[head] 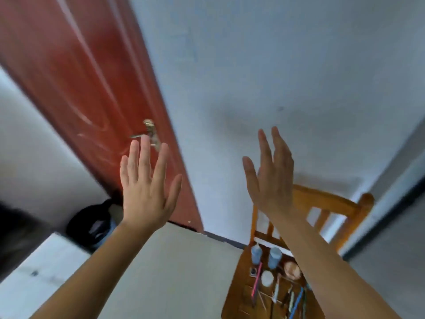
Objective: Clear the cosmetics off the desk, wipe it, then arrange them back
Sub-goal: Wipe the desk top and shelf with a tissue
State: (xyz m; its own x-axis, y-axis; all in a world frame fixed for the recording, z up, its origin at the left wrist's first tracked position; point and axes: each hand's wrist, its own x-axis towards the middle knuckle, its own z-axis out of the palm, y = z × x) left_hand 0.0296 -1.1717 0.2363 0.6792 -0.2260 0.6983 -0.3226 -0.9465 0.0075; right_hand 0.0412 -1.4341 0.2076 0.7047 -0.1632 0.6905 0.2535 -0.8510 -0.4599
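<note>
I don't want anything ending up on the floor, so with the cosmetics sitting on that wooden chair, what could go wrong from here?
The cosmetics crowd the seat of the wooden chair, and your right forearm crosses over them in view. Lowering it carelessly could sweep the thin sticks and brushes off the edge. The two blue-capped bottles stand upright near the backrest and might topple if bumped.

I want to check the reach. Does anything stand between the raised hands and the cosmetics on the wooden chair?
Nothing visible does. The left hand and right hand are raised and empty; the cosmetics lie on the chair seat below, partly hidden by the right forearm.
</note>
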